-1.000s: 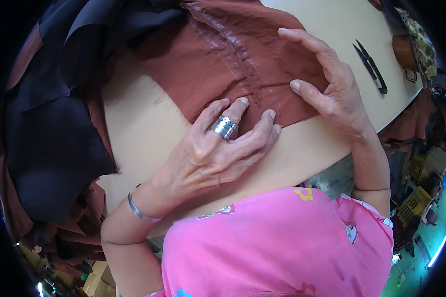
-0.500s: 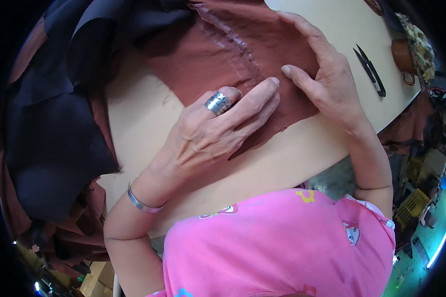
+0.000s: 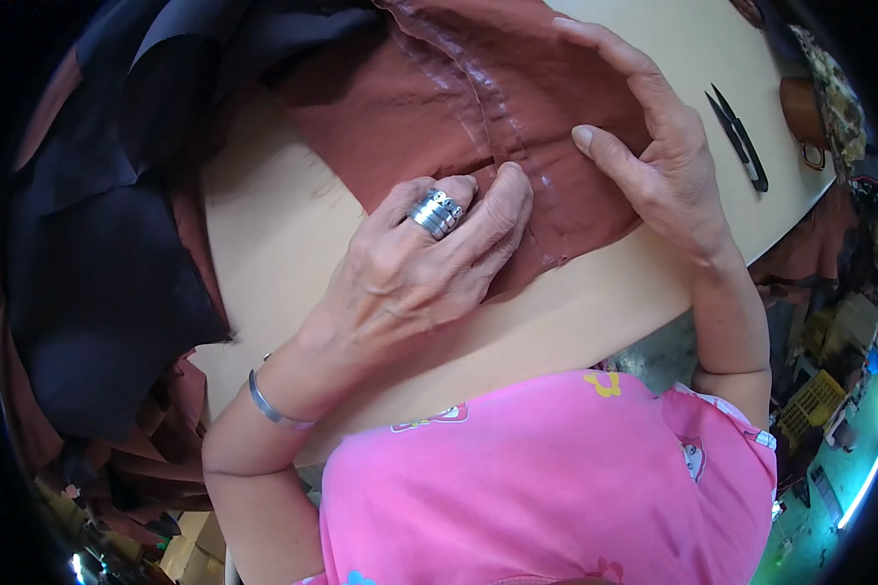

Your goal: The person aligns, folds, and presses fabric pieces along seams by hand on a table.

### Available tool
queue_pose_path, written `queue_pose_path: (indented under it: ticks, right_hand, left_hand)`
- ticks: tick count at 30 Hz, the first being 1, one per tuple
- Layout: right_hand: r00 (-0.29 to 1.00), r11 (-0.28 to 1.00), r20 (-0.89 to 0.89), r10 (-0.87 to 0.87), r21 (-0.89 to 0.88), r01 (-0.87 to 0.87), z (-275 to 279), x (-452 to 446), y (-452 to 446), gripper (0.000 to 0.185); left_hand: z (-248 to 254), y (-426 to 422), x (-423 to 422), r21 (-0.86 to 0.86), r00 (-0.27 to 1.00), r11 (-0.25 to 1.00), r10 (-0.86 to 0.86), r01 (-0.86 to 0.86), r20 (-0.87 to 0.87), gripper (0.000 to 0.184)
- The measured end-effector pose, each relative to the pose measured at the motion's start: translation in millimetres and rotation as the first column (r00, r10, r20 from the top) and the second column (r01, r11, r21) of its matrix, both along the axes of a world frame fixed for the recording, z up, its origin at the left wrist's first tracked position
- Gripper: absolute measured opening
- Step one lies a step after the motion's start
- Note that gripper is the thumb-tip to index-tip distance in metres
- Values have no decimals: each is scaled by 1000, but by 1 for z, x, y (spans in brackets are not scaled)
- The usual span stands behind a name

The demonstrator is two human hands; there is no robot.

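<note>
A reddish-brown piece of cloth point(image 3: 361, 127) with frayed edges lies on the pale table, and a seam marked with whitish streaks runs down it. My left hand point(image 3: 419, 244), wearing a wide silver ring, has its fingers bent and closed on the cloth at the lower end of the seam; the fingertips are partly hidden. On the right side of the cloth rests my right hand point(image 3: 658, 156), open, its thumb spread away from the fingers.
Black thread snips point(image 3: 738, 138) lie on the table point(image 3: 273, 234) at the right. Beyond them stands a brown cup-like container point(image 3: 802, 110). Dark cloth point(image 3: 107, 292) hangs over the left edge. A yellow crate point(image 3: 812, 405) sits on the floor at the lower right.
My left fingers have curled in from a flatter, stretched pose and gathered the cloth at the seam. My right hand has shifted slightly right, still spread.
</note>
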State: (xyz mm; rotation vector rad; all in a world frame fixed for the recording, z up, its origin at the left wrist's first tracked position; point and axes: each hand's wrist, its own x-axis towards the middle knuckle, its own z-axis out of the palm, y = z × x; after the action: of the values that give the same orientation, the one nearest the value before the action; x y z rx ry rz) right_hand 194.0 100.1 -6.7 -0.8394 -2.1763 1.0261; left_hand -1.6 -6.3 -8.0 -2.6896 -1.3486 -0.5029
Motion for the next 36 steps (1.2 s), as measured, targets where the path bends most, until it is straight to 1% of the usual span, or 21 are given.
queue_pose_path:
  ticks: [3,6,8,10,11,14,15,17,18,19,21,23,25,26,28,30,31,34,36]
  right_hand:
    - [1000,999,0,9,-40,-9,1,-1,0,62]
    - [1000,998,-1,8,-60,-8,0,0,0,61]
    - [1000,998,5,4,-55,-3,-1,0,0,61]
    - [999,997,25,31,-69,-29,0,1,2,61]
    - [998,996,34,45,-73,-42,1,2,3,61]
    - [987,996,130,95,-14,-94,12,4,10,63]
    - [985,997,154,72,-17,-71,15,3,12,67]
    - [979,999,200,28,-22,-24,20,1,15,75]
    - [979,997,205,16,-73,-1,25,-2,17,74]
    - [977,992,213,2,-124,25,32,-7,16,72]
    - [981,993,196,-8,-116,31,27,-9,16,71]
    - [990,1000,143,6,15,-8,7,-10,23,70]
    - [990,997,141,7,73,-18,6,-9,25,69]
    - [990,995,139,6,100,-20,5,-8,24,69]
    - [998,990,45,48,131,-54,-5,-8,29,68]
    - [998,987,11,60,145,-61,-8,-7,30,67]
    - [998,989,24,50,140,-52,-8,-6,29,67]
    - [997,992,70,46,116,-54,-3,-6,28,68]
    - [995,993,84,53,97,-62,7,-8,25,68]
  left_hand:
    - [6,-2,1,12,996,1000,-27,28,-89,41]
    - [5,-6,2,18,995,999,-40,42,-90,40]
    - [10,-11,3,-58,997,997,-51,47,-57,38]
    - [13,-14,3,-127,999,991,-52,50,-16,38]
    - [15,-11,-1,-129,996,988,-86,90,33,38]
    - [19,-1,-10,-152,961,985,-32,76,276,38]
    - [20,6,-11,-109,963,991,-39,71,267,37]
    - [11,14,-15,-96,976,994,-28,50,215,36]
    - [6,18,-15,-90,982,995,-25,43,187,36]
    - [1,19,-15,-57,973,996,-48,62,225,36]
    - [-1,18,-15,-50,975,997,-48,60,218,36]
    - [-2,16,-15,-47,977,997,-45,56,209,36]
    - [-4,16,-15,-41,981,998,-37,46,192,35]
    - [-4,15,-15,-38,987,999,-29,35,155,36]
    - [-2,14,-14,-32,996,999,-17,20,85,37]
    - [-1,12,-12,-32,1000,999,17,-17,4,39]
    - [-1,11,-11,-31,999,999,34,-35,-37,40]
    - [0,17,-9,44,997,998,-45,48,-61,45]
    - [3,16,-8,24,994,999,-22,25,-105,45]
